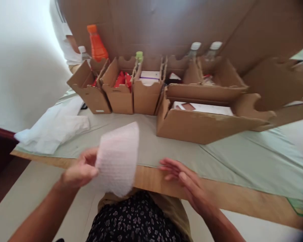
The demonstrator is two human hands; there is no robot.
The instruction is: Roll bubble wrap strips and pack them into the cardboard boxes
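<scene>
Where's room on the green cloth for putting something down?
Bare cloth lies between the long cardboard box and the right hand, and farther right along the wooden edge. Behind is crowded: boxes, bottles; white sheeting lies left.

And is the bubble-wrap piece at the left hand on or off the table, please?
Off: the left hand holds the white bubble-wrap piece by its side, with its lower end past the near edge of the table.
</scene>
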